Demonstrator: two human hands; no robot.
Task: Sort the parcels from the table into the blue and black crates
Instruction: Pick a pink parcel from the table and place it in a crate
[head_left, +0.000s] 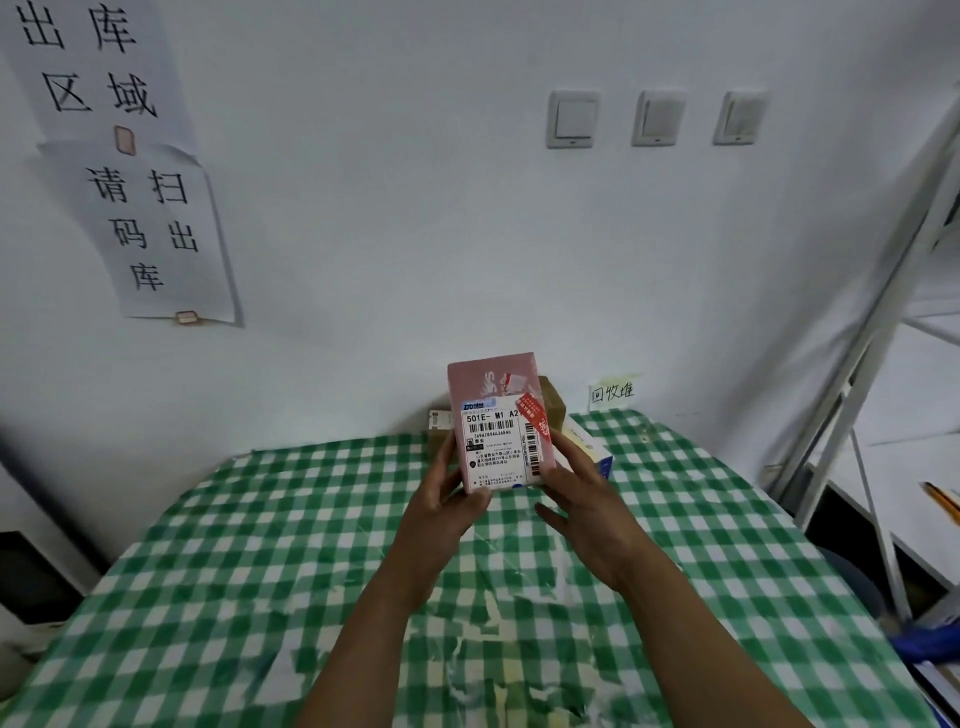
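Observation:
A pink parcel box (498, 410) with a white shipping label stands upright in the air above the far part of the table, label toward me. My left hand (447, 499) grips its lower left edge with thumb and fingers. My right hand (582, 493) holds its lower right side, fingers along the edge. Behind it, against the wall, lie a brown cardboard parcel (553, 405) and a white and blue box (592, 447), both partly hidden. No crate is clearly in view.
The table wears a green and white checked cloth (260, 571). A white metal shelf frame (883, 322) stands at the right, with something blue (930, 642) low beside it. Paper signs and light switches hang on the wall behind.

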